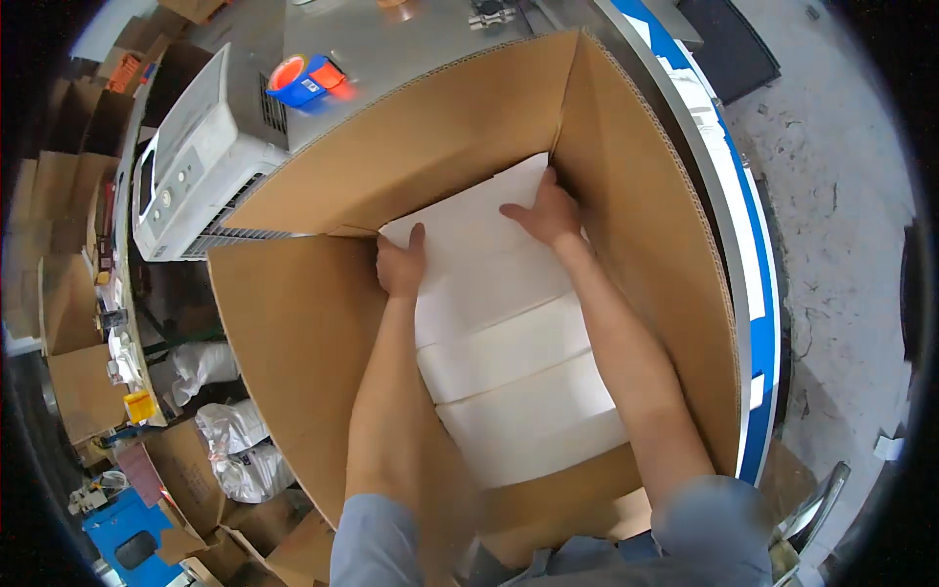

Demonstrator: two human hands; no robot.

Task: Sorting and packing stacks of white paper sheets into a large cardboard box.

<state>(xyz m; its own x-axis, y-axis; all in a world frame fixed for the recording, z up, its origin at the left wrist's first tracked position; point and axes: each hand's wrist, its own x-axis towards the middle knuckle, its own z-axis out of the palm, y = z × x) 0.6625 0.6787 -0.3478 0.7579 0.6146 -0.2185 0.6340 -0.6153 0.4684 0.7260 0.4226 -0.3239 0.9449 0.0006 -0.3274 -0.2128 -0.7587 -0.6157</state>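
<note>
A large open cardboard box (646, 215) stands before me, and both my arms reach down into it. Several plain white blocks, perhaps cartons, lie in a row inside. The farthest white block (474, 230) sits against the box's far wall. My left hand (399, 262) grips its left side, thumb up along the edge. Across from it, my right hand (550, 210) is closed around the right side near the far corner, thumb resting on top. The fingers of both hands are partly hidden beyond the block's edges. A middle white block (504, 347) and a nearest white block (533, 421) lie closer to me.
A metal table (411, 59) lies beyond the box, with a blue and orange tape roll (303, 80) on it. A white printer-like machine (201, 147) stands at left. Silver bags (240, 455) and cardboard boxes (78, 205) crowd the left side. Grey floor (831, 254) shows at right.
</note>
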